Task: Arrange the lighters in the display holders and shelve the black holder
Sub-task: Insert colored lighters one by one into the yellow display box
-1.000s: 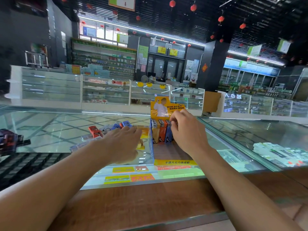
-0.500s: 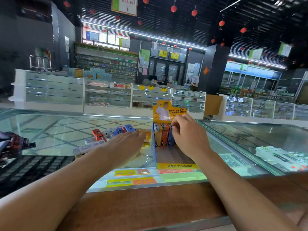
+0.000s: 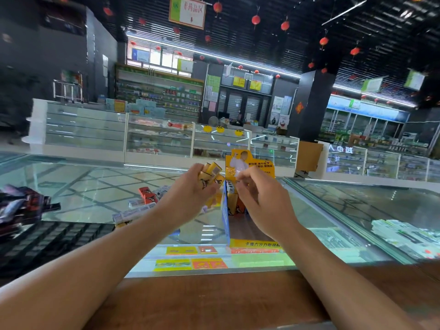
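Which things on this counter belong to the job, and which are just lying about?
Job: yellow lighters in the left hand; cardboard display holder; loose lighters on the glass; black holder.
Lying about: price labels, white boxes under the glass.

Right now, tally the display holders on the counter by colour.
Black holder: 1
Blue-yellow holder: 1
Total: 2
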`<state>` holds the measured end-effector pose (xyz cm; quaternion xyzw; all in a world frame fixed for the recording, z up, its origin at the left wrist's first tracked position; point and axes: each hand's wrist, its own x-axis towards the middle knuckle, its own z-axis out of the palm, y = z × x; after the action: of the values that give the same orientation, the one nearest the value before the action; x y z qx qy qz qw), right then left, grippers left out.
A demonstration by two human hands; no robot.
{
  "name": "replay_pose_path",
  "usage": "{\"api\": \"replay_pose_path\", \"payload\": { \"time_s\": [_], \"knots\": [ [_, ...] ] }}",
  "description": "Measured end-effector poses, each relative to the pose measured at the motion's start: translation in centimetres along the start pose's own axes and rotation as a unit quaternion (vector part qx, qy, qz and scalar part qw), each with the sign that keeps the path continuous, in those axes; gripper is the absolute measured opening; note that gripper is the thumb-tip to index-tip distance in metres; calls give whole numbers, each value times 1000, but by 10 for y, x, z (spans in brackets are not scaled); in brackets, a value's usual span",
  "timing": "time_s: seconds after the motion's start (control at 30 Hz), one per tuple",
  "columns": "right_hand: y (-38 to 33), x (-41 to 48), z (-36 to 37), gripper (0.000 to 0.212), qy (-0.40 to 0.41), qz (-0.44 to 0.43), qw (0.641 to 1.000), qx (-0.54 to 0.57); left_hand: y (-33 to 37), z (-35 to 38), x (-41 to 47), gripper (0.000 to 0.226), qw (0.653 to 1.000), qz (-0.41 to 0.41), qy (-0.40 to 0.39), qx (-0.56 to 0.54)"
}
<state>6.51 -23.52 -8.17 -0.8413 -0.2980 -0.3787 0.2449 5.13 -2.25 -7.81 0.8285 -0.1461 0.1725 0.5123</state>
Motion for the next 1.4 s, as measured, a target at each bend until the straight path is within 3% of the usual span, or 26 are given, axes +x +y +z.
{"api": "replay_pose_path", "payload": {
  "time_s": [0.1, 0.23, 0.43, 0.53, 0.8, 0.97, 1.07, 1.2, 1.3, 1.4],
  "knots": [
    [-3, 0, 4, 18, -29, 12, 997, 70, 0, -6, 0, 8, 993, -19, -35, -109],
    [-7, 0, 2, 25, -37, 48, 986, 153, 6, -9, -5, 13, 985, -22, -35, -168],
    [-7, 1, 1, 11, -48, 122, 947, 292, 3, -7, -6, 19, 994, -1, -36, -103],
    [-6, 2, 1, 13, -48, 144, 928, 342, 3, -5, -6, 19, 992, -9, -38, -122],
    [7, 5, -4, 23, 42, 153, 931, 328, 1, -7, -7, 19, 976, -61, -64, -199],
    [7, 6, -6, 8, 9, 173, 912, 372, 0, -8, -4, 17, 981, -35, -21, -188],
    [5, 5, -7, 18, -19, 164, 923, 348, -3, -12, -1, 16, 984, -23, 17, -177],
    [5, 3, -4, 25, -67, 106, 969, 211, -5, -16, 0, 19, 989, 2, 55, -139],
    [3, 2, -1, 40, -98, 35, 989, 101, -2, -14, 0, 18, 988, 17, 58, -145],
    [-4, -1, 3, 59, -116, -20, 991, 61, -1, -10, 0, 17, 988, 16, 56, -144]
  ]
}}
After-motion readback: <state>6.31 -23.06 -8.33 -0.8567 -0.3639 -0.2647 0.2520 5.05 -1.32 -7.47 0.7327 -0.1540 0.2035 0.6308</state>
